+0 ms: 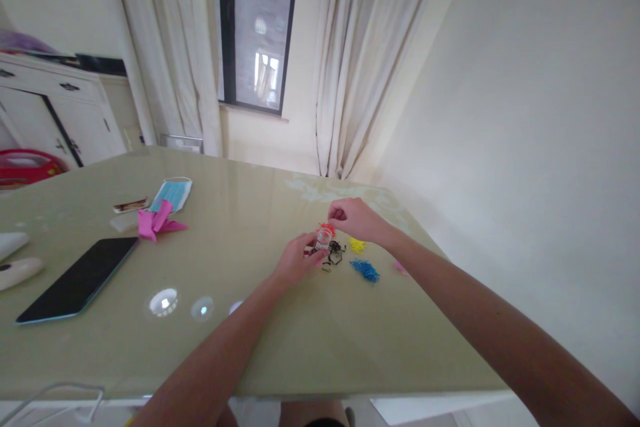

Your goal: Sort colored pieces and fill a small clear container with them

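Note:
My left hand [295, 259] is closed round a small clear jar [324, 237], its mouth facing up. Just above and to the right, my right hand [353, 217] has its fingertips pinched together; whatever they hold is too small to make out. Behind the jar lies a heap of small red pieces [327, 228], partly hidden. Loose black hook-shaped pieces [336, 252] are spread beside the jar. Farther right are a yellow heap [357, 245] and a blue heap [366, 271] of similar tiny pieces. Some pink pieces [401, 268] show partly behind my right forearm.
On the left of the glossy table [310, 340] lie a dark tablet [77, 280], folded pink paper [159, 221], a blue face mask [173, 195] and a white mouse-like object [20, 272]. A white cable [65, 388] hangs at the front edge. A wall bounds the right.

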Motion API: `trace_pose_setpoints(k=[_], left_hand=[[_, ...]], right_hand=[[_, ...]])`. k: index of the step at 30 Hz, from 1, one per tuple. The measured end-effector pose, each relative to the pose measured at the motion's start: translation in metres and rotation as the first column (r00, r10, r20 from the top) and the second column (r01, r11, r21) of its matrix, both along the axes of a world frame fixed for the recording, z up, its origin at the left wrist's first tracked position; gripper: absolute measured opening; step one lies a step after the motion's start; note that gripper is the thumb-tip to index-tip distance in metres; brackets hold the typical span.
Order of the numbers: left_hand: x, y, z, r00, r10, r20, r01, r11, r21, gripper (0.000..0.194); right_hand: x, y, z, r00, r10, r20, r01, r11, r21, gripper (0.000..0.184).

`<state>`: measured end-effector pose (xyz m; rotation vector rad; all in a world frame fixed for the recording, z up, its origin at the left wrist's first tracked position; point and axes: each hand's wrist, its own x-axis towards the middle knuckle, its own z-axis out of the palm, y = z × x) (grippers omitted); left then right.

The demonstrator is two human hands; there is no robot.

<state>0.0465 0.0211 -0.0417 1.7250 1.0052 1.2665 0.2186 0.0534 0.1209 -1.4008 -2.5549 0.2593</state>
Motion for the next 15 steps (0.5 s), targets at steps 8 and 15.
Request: trace_pose_setpoints(k=[8, 15], left_hand=[[-0.001, 0.002, -0.001, 0.998, 0.048, -0.035, -0.047, 0.998, 0.029, 0.034], [-0.003, 0.002, -0.004, 0.999, 0.043, -0.011, -0.043, 0.999, 0.018, 0.034]], right_hand=[[0.031, -0.017, -0.079, 0.988, -0.035, 0.15, 0.055, 0.989, -0.134, 0.026], [0.023, -0.023, -0.124, 0.994, -0.065, 0.088, 0.074, 0.991, -0.107, 0.022]])
